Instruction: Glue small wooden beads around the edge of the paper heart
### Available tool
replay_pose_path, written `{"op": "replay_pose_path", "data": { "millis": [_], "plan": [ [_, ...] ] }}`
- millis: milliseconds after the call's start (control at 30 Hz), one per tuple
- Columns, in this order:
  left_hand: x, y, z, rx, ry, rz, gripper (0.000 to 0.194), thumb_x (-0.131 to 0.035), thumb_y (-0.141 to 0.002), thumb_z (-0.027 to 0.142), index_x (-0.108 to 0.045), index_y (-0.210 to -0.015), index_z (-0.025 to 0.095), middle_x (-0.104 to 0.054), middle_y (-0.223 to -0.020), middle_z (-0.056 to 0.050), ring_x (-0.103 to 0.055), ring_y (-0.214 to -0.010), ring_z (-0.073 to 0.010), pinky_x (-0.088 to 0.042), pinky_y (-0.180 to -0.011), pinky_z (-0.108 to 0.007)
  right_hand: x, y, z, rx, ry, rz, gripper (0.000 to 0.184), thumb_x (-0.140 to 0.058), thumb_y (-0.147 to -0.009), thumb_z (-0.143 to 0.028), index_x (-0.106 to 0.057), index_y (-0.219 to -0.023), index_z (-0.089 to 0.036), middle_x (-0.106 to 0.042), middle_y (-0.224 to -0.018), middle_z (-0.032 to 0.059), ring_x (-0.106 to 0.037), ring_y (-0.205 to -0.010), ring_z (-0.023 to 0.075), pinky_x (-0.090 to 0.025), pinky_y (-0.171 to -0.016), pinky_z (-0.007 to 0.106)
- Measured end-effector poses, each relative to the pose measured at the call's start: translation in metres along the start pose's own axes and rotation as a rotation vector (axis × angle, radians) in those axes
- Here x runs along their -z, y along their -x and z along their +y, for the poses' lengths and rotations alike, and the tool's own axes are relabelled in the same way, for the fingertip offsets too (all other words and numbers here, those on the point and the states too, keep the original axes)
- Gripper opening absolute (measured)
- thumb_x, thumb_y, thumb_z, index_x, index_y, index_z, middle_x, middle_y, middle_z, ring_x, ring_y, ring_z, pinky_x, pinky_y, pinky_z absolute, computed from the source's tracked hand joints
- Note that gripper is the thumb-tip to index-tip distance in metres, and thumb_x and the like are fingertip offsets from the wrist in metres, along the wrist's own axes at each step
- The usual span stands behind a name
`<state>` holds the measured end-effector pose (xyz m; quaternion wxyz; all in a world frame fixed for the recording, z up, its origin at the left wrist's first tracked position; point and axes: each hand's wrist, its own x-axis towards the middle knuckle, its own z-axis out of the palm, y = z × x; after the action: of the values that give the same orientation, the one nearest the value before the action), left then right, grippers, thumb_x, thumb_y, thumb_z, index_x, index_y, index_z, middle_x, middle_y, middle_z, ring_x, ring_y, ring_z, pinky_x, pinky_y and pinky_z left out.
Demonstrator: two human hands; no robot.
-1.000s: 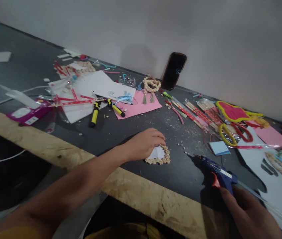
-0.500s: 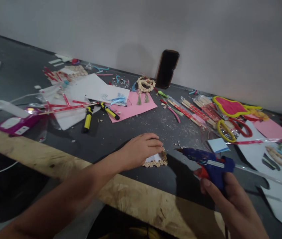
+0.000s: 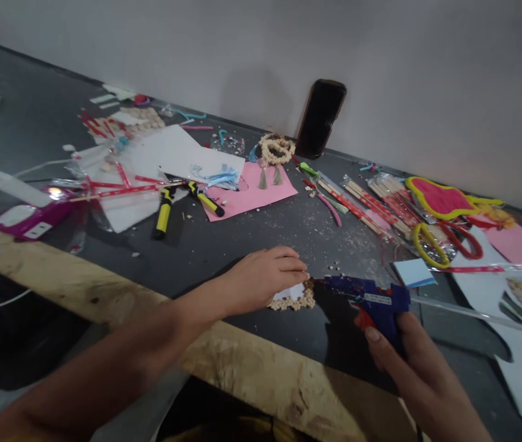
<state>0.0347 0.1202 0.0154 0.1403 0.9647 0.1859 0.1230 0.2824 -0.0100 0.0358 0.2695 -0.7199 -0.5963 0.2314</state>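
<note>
My left hand (image 3: 261, 276) lies on a small white paper piece edged with pale beads (image 3: 294, 299) on the dark table top (image 3: 224, 245), with the fingers pressed down on it. My right hand (image 3: 408, 362) grips a blue hot glue gun (image 3: 371, 301). The gun's nozzle points left and sits right at the bead edge, beside my left fingertips. A clear glue stick (image 3: 473, 314) juts out of the back of the gun to the right.
Yellow-handled pliers (image 3: 163, 212), pink paper (image 3: 252, 193), a bead wreath (image 3: 278, 149) and a dark phone (image 3: 320, 118) leaning on the wall lie behind. Stick bundles (image 3: 362, 205), scissors (image 3: 445, 242), a blue note pad (image 3: 412, 272) and white paper fill the right. A wooden edge (image 3: 242, 362) runs along the front.
My right hand lifted the glue gun off the table and carried it left until the nozzle reached the beaded piece. My left hand stayed on the piece.
</note>
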Motion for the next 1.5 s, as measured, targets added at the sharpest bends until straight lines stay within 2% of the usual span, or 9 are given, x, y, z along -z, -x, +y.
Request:
{"op": "replay_pose_path", "data": {
  "millis": [100, 233, 800, 1067, 1367, 1500],
  "plan": [
    [0.0, 0.0, 0.0, 0.003, 0.007, 0.002, 0.046, -0.048, -0.078, 0.0, -0.055, -0.121, 0.014, -0.058, -0.126, -0.008, -0.043, -0.122, -0.0233, -0.045, -0.095, -0.039, 0.001, -0.003, -0.002, 0.0, 0.004, -0.051, 0.038, -0.05, -0.082, -0.048, -0.056, -0.109, -0.021, -0.059, -0.068, 0.0012, -0.058, -0.064, 0.0171, -0.05, -0.056, 0.026],
    [0.0, 0.0, 0.0, 0.01, 0.01, -0.007, 0.048, -0.048, -0.077, -0.001, -0.054, -0.122, 0.014, -0.057, -0.127, -0.008, -0.043, -0.121, -0.0234, -0.045, -0.095, -0.038, 0.003, -0.006, -0.004, 0.007, 0.015, -0.069, 0.035, -0.049, -0.083, -0.047, -0.057, -0.105, -0.021, -0.061, -0.071, 0.0026, -0.06, -0.067, 0.0176, -0.051, -0.058, 0.027],
    [-0.001, 0.001, 0.0, 0.015, 0.014, 0.002, 0.049, -0.046, -0.077, -0.002, -0.054, -0.123, 0.015, -0.057, -0.128, -0.006, -0.043, -0.12, -0.0231, -0.045, -0.096, -0.038, -0.002, -0.003, 0.007, 0.033, 0.083, -0.067, 0.039, -0.047, -0.085, -0.048, -0.053, -0.112, -0.021, -0.062, -0.075, 0.0038, -0.061, -0.071, 0.0192, -0.049, -0.058, 0.027],
    [-0.001, 0.001, 0.0, 0.01, 0.017, 0.009, 0.051, -0.046, -0.074, -0.003, -0.054, -0.122, 0.014, -0.057, -0.128, -0.006, -0.044, -0.12, -0.0231, -0.045, -0.097, -0.038, -0.002, -0.002, 0.009, 0.026, 0.093, -0.084, 0.033, -0.047, -0.085, -0.046, -0.054, -0.106, -0.022, -0.061, -0.073, 0.0026, -0.059, -0.064, 0.0167, -0.048, -0.055, 0.025],
    [-0.003, 0.001, -0.001, -0.002, 0.003, 0.011, 0.05, -0.048, -0.075, -0.001, -0.054, -0.122, 0.015, -0.057, -0.128, -0.007, -0.044, -0.121, -0.023, -0.045, -0.097, -0.038, -0.003, -0.004, 0.008, 0.051, 0.105, -0.054, 0.035, -0.046, -0.084, -0.049, -0.054, -0.103, -0.02, -0.062, -0.075, 0.0037, -0.058, -0.062, 0.0172, -0.047, -0.054, 0.026],
    [-0.003, 0.001, -0.001, -0.001, -0.004, 0.016, 0.049, -0.048, -0.076, -0.001, -0.054, -0.121, 0.014, -0.057, -0.127, -0.008, -0.045, -0.12, -0.0232, -0.045, -0.097, -0.038, -0.003, -0.003, 0.009, 0.04, 0.096, -0.047, 0.032, -0.046, -0.084, -0.049, -0.054, -0.095, -0.021, -0.062, -0.076, 0.0044, -0.059, -0.064, 0.017, -0.047, -0.054, 0.025]
  ]
}}
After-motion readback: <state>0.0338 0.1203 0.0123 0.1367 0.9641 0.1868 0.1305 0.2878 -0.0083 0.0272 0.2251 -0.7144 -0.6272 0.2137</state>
